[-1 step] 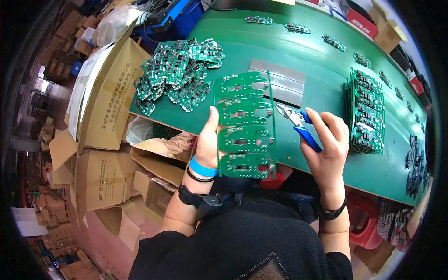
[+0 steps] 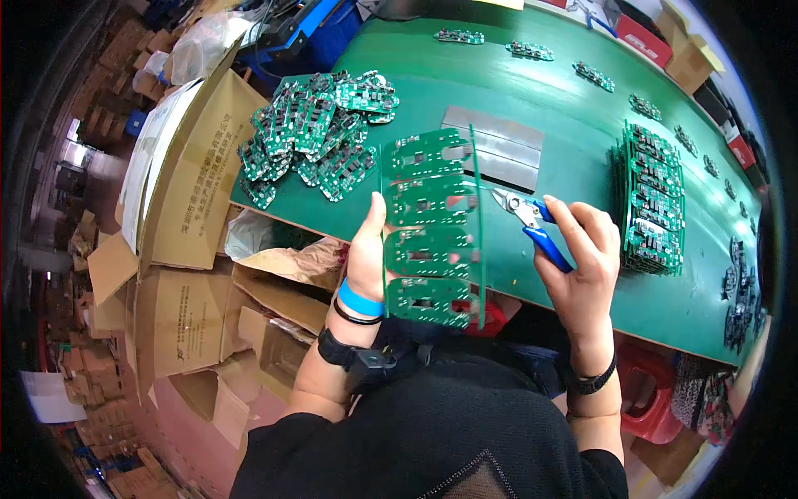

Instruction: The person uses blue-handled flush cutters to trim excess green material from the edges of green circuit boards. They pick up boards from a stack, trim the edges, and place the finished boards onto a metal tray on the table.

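Note:
My left hand [image 2: 366,254] grips the left edge of a green circuit board panel [image 2: 428,249], made of several small boards joined side by side between two long strips. The thumb lies along that edge; the other fingers are mostly behind the panel. To its right, my right hand [image 2: 586,258] is closed round the blue handles of small flush cutters [image 2: 532,220]. Their jaws point left toward the panel's right strip, and I cannot tell whether they touch it. A heap of single circuit boards [image 2: 312,133] lies at the table's left. A stack of uncut panels [image 2: 652,200] stands right of the cutters.
Grey metal blocks [image 2: 495,150] lie on the green table [image 2: 399,50] behind the panel. A row of single boards [image 2: 594,76] curves along the far and right side. Open cardboard boxes [image 2: 187,312] stand at left. A red stool [image 2: 648,395] is below the table's right edge.
The panel has shifted slightly left and turned a little in my left hand, its right strip moving away from the cutters. My right hand has barely moved.

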The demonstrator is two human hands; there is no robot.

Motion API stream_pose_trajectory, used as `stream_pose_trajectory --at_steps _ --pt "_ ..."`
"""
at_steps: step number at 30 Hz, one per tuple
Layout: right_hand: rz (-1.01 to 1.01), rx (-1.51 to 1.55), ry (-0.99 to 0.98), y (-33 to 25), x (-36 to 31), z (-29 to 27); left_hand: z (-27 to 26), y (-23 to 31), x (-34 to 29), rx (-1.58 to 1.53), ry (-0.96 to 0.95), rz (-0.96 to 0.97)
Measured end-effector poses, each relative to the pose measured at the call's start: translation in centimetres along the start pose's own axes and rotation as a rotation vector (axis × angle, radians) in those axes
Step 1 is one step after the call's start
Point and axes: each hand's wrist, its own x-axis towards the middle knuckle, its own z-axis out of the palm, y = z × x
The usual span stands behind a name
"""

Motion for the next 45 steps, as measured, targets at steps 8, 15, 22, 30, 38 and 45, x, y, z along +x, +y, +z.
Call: stream_pose_trajectory --at_steps 8,15,22,30,38,45 --pt "0.050 -0.073 -0.141 -0.1 -0.8 1.0 -1.8 -1.1 0.9 -0.262 -0.361 -0.053" --pt "0.108 -0.063 -0.008 0.3 -1.0 0.6 -0.2 -0.2 0.8 -0.047 -0.275 0.004" --pt "-0.044 -0.027 -0.225 -1.7 -0.8 -1.5 1.6 0.1 2.2 0.439 0.084 0.187" --pt "-0.091 -0.123 -0.231 -2.5 -0.6 -0.3 3.5 0.1 1.9 0.629 0.043 0.326" --pt "-0.092 -0.152 -0.263 -2.9 -0.3 -0.7 3.5 0.1 1.9 0.688 0.044 0.341" --pt "-0.090 -0.163 -0.261 -2.4 -1.0 0.1 3.7 0.2 1.9 0.667 0.048 0.337"
